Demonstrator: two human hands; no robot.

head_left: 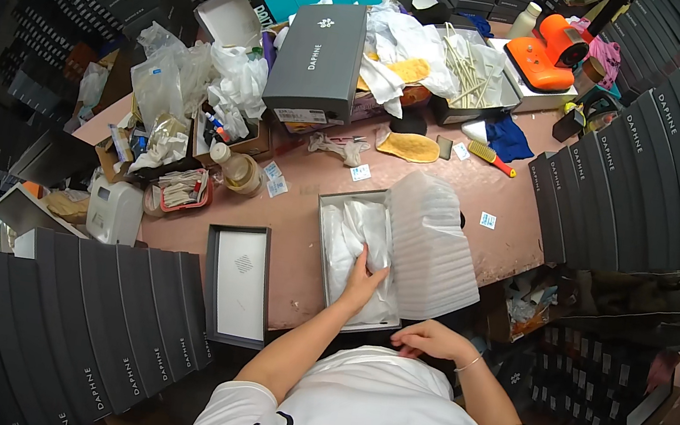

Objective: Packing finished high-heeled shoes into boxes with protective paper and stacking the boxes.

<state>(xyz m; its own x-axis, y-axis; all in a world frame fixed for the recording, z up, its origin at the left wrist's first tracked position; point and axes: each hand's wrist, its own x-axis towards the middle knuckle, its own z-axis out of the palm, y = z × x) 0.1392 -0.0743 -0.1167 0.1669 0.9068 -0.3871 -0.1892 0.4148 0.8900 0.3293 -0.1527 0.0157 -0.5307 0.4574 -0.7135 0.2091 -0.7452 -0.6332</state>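
An open grey shoe box (321, 232) lies in front of me, filled with white tissue-wrapped bundles (352, 230). My left hand (363, 285) reaches into it, thumb and fingers around the crumpled white wrapping at the bundle's right side. What the wrapping covers is hidden. A translucent white foam sheet (436, 249) spreads out over the box's right edge onto the table. By the box's near right corner, my right hand (432, 341) hovers close to my shirt, fingers loosely stretched and holding nothing visible. The box lid (237, 298) rests inside up to the left.
Stacked grey shoe boxes (112, 328) rise at the left, with another row (624, 193) at the right. Across the pink table (310, 177) lie a yellow insole (408, 146), a brush (489, 156), a glass jar (240, 173) and small labels (487, 220). An orange device (548, 55) stands far right.
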